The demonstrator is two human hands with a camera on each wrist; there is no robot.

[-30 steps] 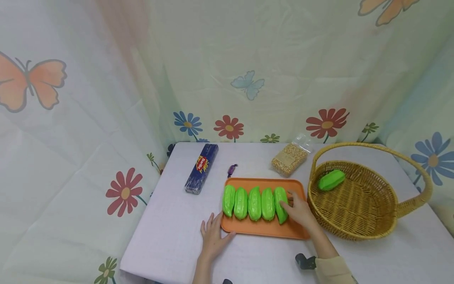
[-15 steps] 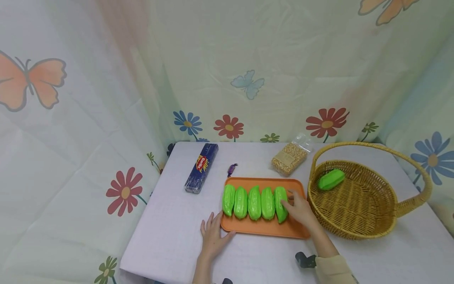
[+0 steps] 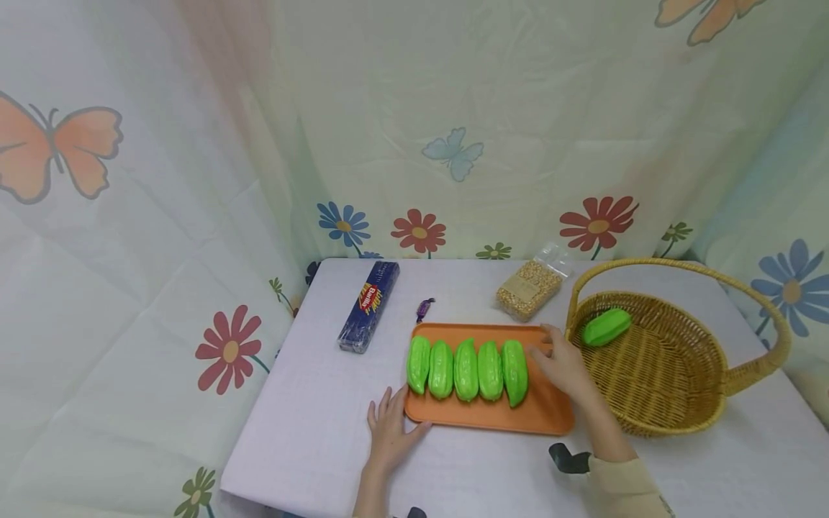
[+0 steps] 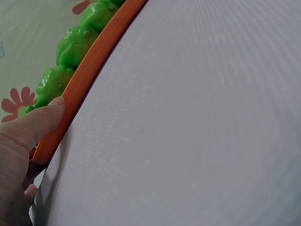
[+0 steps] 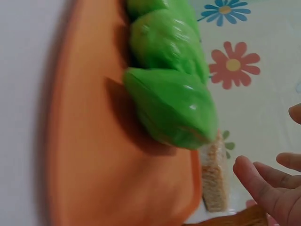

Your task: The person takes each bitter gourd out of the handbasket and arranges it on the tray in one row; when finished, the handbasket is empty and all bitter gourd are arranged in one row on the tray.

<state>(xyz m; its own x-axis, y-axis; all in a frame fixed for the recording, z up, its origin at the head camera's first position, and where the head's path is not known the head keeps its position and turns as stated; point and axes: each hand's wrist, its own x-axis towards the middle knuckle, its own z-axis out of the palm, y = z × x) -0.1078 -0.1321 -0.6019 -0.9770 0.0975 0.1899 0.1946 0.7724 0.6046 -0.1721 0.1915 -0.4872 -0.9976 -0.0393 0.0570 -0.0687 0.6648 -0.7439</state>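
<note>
Several glossy bright green, ridged pod-like toy fruits (image 3: 466,370) lie side by side on an orange tray (image 3: 479,416); their exact kind cannot be told. My left hand (image 3: 388,435) rests at the tray's near left corner, fingers spread, its thumb against the front rim in the left wrist view. Over the tray's right end is my right hand (image 3: 565,367), fingers parted and apart from the rightmost green fruit (image 3: 515,374). In the right wrist view, nothing shows in the right hand (image 5: 277,188). Another green fruit (image 3: 606,328) sits inside the wicker basket (image 3: 719,345).
A blue Barilla pasta pack (image 3: 368,309) lies at the back left. Behind the tray are a purple wrapped candy (image 3: 424,310) and a clear bag of yellowish grains (image 3: 531,289). The basket's tall handle (image 3: 680,266) arches at the right, close to the tray.
My right hand has drawn back from the rightmost green fruit, moving right and slightly up toward the basket. That fruit now stands straighter in the row. The left hand stays in place.
</note>
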